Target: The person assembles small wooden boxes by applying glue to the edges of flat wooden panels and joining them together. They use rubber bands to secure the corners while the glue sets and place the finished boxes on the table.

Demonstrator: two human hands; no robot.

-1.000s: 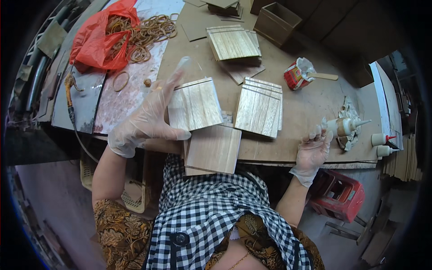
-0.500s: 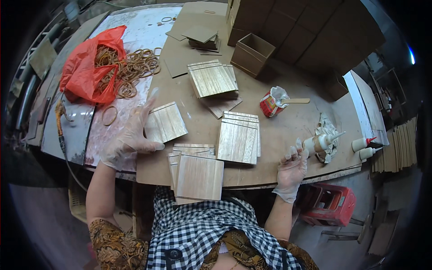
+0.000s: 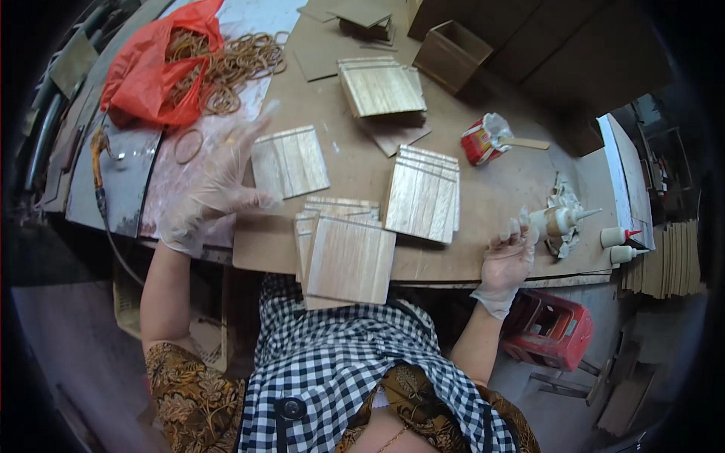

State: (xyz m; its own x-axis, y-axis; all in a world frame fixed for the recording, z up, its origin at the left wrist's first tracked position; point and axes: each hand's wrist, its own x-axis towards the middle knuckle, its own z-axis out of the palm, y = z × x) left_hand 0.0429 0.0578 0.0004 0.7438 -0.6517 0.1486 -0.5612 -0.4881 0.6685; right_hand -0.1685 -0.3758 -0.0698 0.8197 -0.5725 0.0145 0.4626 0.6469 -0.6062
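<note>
My left hand (image 3: 215,181), in a thin clear glove, is open with thumb and fingers spread beside a single grooved wooden panel (image 3: 291,162); whether it touches the panel's edge I cannot tell. My right hand (image 3: 510,260), also gloved, is palm up at the front edge with fingers apart and slightly curled. Its fingertips are next to a white glue bottle (image 3: 555,222) that lies tilted on a crumpled rag (image 3: 565,198). Between my hands are a fanned pile of panels (image 3: 351,260) overhanging the front edge and another stack (image 3: 421,192).
Farther back sit a taller panel stack (image 3: 381,87), a wooden box (image 3: 451,57) and a red can (image 3: 483,141) with a flat stick. Rubber bands (image 3: 253,60) spill from a red bag (image 3: 143,75) at left. Two small bottles (image 3: 613,238) stand at right; a red stool (image 3: 551,328) is below.
The whole view has shifted, so the table and its things appear higher in the picture. Both hands keep nearly the same open pose and place by the panels and bottle.
</note>
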